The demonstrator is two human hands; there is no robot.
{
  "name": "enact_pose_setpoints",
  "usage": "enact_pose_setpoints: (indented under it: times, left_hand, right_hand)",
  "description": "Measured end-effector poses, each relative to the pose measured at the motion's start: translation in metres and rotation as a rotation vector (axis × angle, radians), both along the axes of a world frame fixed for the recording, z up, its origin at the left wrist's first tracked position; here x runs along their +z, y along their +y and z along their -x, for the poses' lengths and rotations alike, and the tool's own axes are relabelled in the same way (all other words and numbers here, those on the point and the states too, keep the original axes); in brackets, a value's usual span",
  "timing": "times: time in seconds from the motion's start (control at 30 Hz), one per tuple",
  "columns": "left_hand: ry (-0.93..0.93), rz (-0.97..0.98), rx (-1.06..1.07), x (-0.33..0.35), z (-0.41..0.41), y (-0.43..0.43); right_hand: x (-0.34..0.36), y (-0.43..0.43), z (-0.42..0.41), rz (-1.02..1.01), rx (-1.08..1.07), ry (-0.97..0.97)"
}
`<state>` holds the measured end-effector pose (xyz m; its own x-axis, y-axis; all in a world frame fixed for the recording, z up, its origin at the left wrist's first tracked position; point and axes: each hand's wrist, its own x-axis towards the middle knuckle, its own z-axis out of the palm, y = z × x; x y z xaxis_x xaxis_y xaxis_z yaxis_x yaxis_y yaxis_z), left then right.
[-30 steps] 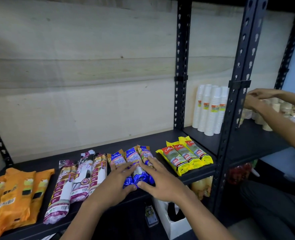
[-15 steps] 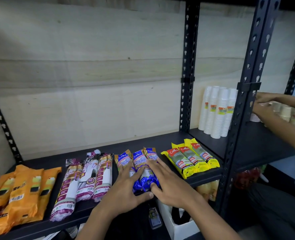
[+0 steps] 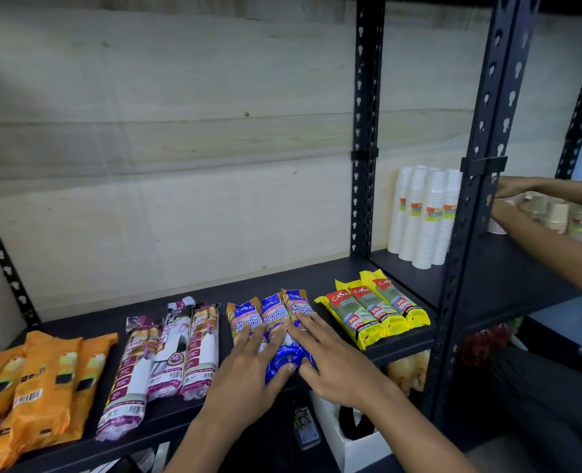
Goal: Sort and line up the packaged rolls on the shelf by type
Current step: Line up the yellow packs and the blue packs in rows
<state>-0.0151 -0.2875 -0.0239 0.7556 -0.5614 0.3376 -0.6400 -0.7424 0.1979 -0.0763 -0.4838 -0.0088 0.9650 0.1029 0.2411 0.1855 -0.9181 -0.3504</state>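
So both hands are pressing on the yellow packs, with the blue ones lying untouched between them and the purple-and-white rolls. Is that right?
Not quite. In the head view the left hand and right hand lie on the blue packs, and it is the yellow packs to their right that lie untouched. The blue packs do lie between the yellow ones and the purple-and-white rolls.

The back half of the dark metal shelf [image 3: 282, 278] lies bare along its rear edge, leaving an open lane behind every pack. The front edge is crowded: flat orange packs [image 3: 40, 380] at the left corner, purple-and-white rolls [image 3: 173, 353] beside them, blue rolls [image 3: 269, 319] at the middle, yellow rolls [image 3: 373, 307] near the right corner. Narrow bare strips part these groups. Black perforated uprights [image 3: 364, 131] bound the right end; stacked white cups [image 3: 422, 216] stand beyond them.
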Motion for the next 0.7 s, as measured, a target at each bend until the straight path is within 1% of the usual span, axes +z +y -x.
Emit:
enact_pose_setpoints:
  times: [0.1, 0.2, 0.33, 0.7]
  left_hand:
    - [-0.025, -0.005, 0.007, -0.002, 0.001, -0.002]
    - [-0.009, -0.002, 0.014, -0.001, 0.002, -0.003]
    - [0.079, 0.075, 0.014, -0.003, 0.0, -0.005]
    - [0.138, 0.217, -0.006, -0.006, 0.001, -0.011]
  right_hand:
    - [-0.004, -0.002, -0.002, -0.018, -0.023, -0.036]
    - [-0.009, -0.004, -0.002, -0.046, -0.024, -0.054]
    - [-0.008, -0.004, -0.004, -0.07, -0.017, -0.03]
    - [-0.006, -0.012, -0.006, -0.044, 0.002, -0.026]
